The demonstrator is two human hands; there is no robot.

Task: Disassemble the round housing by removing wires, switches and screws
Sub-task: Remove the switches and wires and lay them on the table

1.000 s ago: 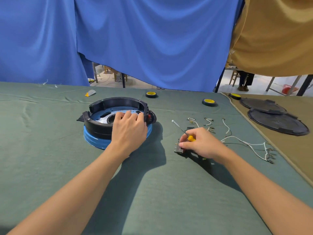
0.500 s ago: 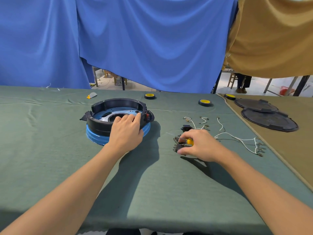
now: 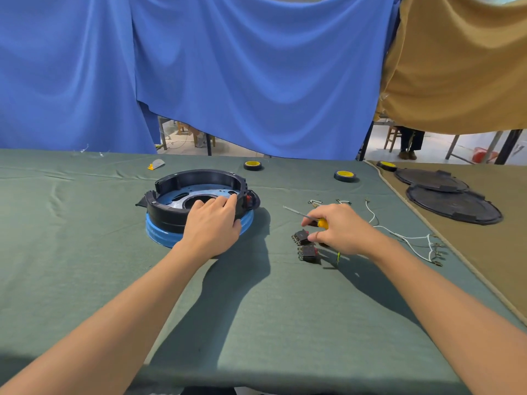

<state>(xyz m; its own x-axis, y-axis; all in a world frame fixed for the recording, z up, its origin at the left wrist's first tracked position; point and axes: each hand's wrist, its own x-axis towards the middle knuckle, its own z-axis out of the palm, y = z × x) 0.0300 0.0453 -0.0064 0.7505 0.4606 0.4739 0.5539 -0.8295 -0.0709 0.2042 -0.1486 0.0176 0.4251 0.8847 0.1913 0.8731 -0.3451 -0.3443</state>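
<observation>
Housing [image 3: 199,178] rim gripped by left hand [image 3: 212,226] | screwdriver [image 3: 322,223] held in curled right hand [image 3: 345,232] | switches [image 3: 309,253] beside it

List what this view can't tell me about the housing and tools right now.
- Head view: housing near rim, covered by the left hand.
- Head view: screwdriver handle, mostly inside the right hand.
- Head view: any screws in the housing floor, too small to tell.
- Head view: wires, terminal ends too small and blurred.
</observation>
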